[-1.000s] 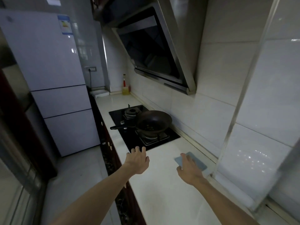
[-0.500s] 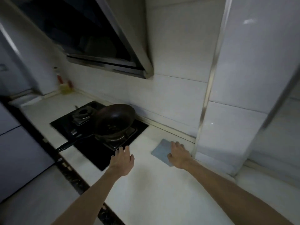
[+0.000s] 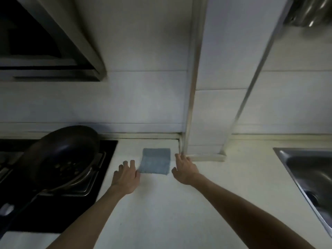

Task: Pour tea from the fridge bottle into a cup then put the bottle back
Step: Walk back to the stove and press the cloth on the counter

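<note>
A person's left hand and right hand flanked a folded blue cloth on a white table, the fingers of both spread and relaxed, holding nothing. The left thumb lay just beside the cloth's near left corner. A dark wok sat on a hob left of the cloth; a steel sink lay well to its right. Bottle and cup were out of view.
</note>
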A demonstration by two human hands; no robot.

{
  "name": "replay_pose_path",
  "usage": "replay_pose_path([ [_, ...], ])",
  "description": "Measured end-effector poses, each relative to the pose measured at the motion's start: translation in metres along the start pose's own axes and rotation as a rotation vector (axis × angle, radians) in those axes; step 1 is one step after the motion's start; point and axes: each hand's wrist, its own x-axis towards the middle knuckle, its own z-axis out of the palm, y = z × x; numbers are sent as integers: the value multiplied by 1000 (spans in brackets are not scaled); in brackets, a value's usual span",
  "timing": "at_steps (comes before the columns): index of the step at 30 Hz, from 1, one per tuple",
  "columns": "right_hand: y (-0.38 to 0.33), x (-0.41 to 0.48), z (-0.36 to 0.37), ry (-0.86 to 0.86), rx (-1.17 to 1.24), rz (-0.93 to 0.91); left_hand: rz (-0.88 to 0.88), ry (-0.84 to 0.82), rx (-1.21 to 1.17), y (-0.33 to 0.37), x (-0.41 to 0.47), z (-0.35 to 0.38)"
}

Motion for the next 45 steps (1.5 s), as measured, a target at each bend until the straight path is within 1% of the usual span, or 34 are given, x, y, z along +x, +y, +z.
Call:
replay_pose_path([
  [4, 9, -1, 19, -28, -20, 72, 83, -51, -40, 7, 15, 16],
  [9, 23, 13, 49, -70, 4, 109, 157, -74, -15, 12, 23, 38],
  [12, 25, 29, 66, -92, 40, 104, 135, -103, -7, 0, 24, 51],
  [16, 19, 54, 80, -99, 107, 93, 81, -142, 61, -22, 30, 69],
  [19, 10, 72, 87, -93, 178, 44, 45, -170, 58, -35, 32, 80],
  [22, -3, 93, 91, -86, 185, -14, 1, -151, 36, -49, 27, 93],
  [25, -13, 118, 93, -80, 144, -50, -45, -116, -6, -68, 19, 108],
  [27, -16, 133, 92, -57, 92, -87, -66, -128, -34, -78, 13, 120],
  [30, -22, 159, 95, -2, 43, -116, -78, -104, -59, -87, 5, 143],
  [32, -23, 172, 101, 20, 13, -149, -74, -59, -81, -85, 1, 153],
  [36, -17, 191, 124, -27, -51, -230, -62, 2, -103, -88, -1, 161],
  [41, -19, 198, 146, -28, -70, -187, -51, 28, -116, -91, 1, 162],
  [45, -27, 199, 159, 49, -87, -117, -42, 26, -114, -95, 4, 162],
])
